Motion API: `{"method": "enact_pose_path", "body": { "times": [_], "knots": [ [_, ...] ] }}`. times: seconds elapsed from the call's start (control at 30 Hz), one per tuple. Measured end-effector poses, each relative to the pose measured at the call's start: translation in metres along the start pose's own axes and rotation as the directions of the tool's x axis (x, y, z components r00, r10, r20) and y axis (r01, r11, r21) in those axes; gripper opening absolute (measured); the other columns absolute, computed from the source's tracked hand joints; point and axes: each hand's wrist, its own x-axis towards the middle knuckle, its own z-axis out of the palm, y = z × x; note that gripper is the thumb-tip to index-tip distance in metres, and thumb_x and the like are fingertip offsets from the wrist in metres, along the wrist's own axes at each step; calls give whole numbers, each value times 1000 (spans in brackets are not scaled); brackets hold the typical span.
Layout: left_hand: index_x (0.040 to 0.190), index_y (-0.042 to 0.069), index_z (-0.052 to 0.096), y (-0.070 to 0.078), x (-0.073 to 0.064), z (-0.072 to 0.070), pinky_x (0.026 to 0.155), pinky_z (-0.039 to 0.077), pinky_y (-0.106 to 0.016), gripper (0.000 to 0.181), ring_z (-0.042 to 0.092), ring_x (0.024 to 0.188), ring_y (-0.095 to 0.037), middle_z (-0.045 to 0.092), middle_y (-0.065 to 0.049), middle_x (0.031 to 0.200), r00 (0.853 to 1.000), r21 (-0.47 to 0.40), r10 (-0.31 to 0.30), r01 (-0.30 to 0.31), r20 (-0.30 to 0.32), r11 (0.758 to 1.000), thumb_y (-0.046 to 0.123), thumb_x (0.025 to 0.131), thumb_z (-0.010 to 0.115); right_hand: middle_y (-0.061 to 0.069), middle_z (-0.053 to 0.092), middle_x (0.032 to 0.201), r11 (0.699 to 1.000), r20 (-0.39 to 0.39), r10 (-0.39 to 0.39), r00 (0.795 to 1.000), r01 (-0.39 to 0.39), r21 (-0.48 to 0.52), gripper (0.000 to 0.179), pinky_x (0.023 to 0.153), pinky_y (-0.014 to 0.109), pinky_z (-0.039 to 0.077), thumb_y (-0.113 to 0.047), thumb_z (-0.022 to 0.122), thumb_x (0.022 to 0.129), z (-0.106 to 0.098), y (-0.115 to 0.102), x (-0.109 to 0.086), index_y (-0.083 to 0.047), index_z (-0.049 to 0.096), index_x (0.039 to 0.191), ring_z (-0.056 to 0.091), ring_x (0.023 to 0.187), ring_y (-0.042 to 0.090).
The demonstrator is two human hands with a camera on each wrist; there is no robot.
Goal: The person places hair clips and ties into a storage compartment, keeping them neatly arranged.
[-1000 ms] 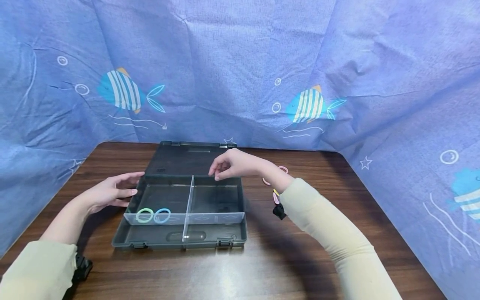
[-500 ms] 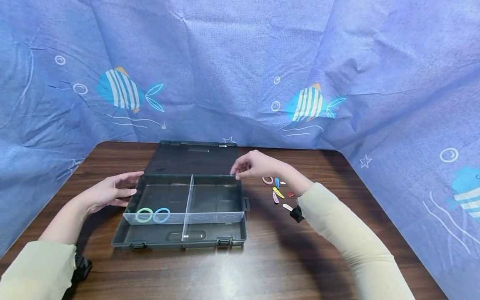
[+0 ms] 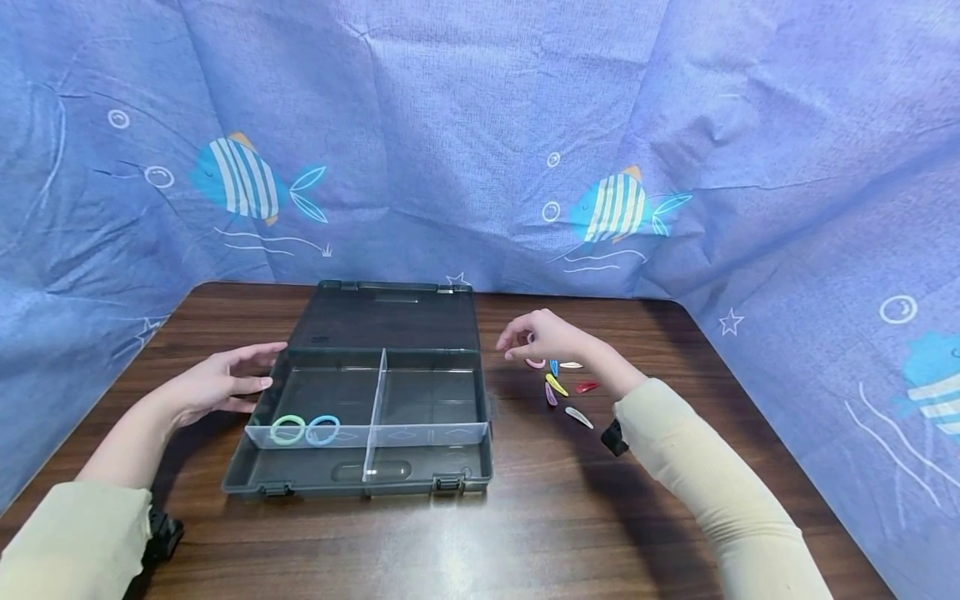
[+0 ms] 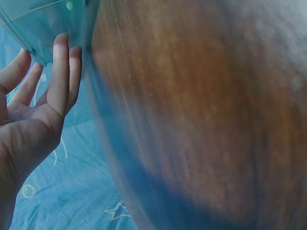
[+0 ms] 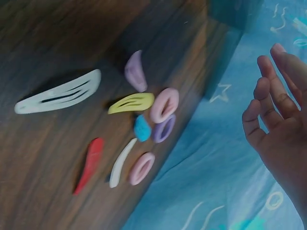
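Observation:
A dark translucent divided box point(image 3: 386, 312) lies on the table with its lid folded back. My left hand point(image 3: 213, 385) rests at its left side, fingers extended along the wall. A green hair tie point(image 3: 274, 429) and a blue hair tie point(image 3: 337, 427) are in its back left compartment, near the cross divider. Right of the box, my right hand point(image 3: 553, 335) hovers empty with loosely bent fingers, partly covering the hair ties behind it. Near it lie snap hair clips: yellow point(image 3: 557, 385), red point(image 3: 587, 387), white point(image 3: 579, 417), blue point(image 3: 553, 367) and purple point(image 3: 551, 394).
In the right wrist view, a pink hair tie point(image 5: 156, 114) and a purple hair tie point(image 5: 158, 136) lie beside the clips, with another pink tie and a second white clip. A blue fish-patterned curtain point(image 3: 450, 150) hangs around the wooden table point(image 3: 525, 533).
My right hand has moved from above the box's back right compartment rightward to the clips and hair ties, uncovering more clips. My left hand has stayed at the box.

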Motion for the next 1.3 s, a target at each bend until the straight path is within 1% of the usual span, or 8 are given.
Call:
{"method": "enact_pose_path", "body": {
  "times": [0.17,0.3,0.5,0.7,0.9,1.13,1.2,1.3],
  "knots": [
    [152,7,12,1,-1,0,86,52,-46,75,56,109,-18,17,-30,148,1000,-1,-1,1,-1,1000,20,95,58,7,64,70,999,-66,18,998,-20,-33,18,55,22,43,-13,69,85,2,15,-6,-5,71,101,53,58,15],
    [152,8,11,1,-1,1,86,52,-46,74,56,110,-19,18,-30,148,1000,-4,0,0,1,1000,20,95,58,9,65,70,998,-100,50,994,-52,-27,17,56,22,42,-12,69,85,4,26,-10,-4,71,100,53,58,15],
    [152,8,12,2,-1,1,86,52,-47,74,54,113,-21,17,-30,149,1000,0,2,-2,1,1000,21,95,57,-1,71,88,994,-182,75,980,-89,-67,17,59,23,43,-11,70,82,8,43,-15,-6,73,98,54,66,14],
    [152,8,12,0,-1,0,86,52,-47,74,55,112,-22,18,-30,148,1000,-6,7,-7,2,1000,20,95,57,0,71,85,991,-241,80,967,-103,-86,13,59,23,42,-10,72,80,13,58,-18,-9,74,93,52,66,11],
    [152,7,12,-1,-1,0,86,52,-47,75,54,113,-22,18,-30,148,1000,-3,11,-11,5,1000,21,95,58,2,72,87,985,-267,131,955,-156,-76,13,62,24,43,-11,74,80,17,71,-22,-9,74,93,54,71,14],
    [152,6,12,-1,-1,0,86,52,-47,75,53,114,-22,18,-30,148,1000,2,18,-18,4,1000,21,95,58,-5,70,77,996,-289,50,956,-67,-51,9,60,25,44,-14,73,78,19,81,-26,-11,73,87,54,67,9],
    [152,6,12,-2,-1,0,85,52,-47,75,53,113,-21,18,-30,148,1000,0,20,-20,4,1000,21,95,58,-5,70,77,997,-294,43,955,-59,-46,7,60,24,45,-13,72,78,20,82,-26,-11,73,85,55,67,8],
    [152,6,13,-2,-1,0,85,52,-47,75,53,113,-21,19,-30,148,1000,-1,23,-23,4,1000,21,94,58,-3,71,79,993,-293,79,953,-100,-57,8,63,26,47,-11,73,78,22,83,-24,-9,73,86,57,69,8]
  ]
}}
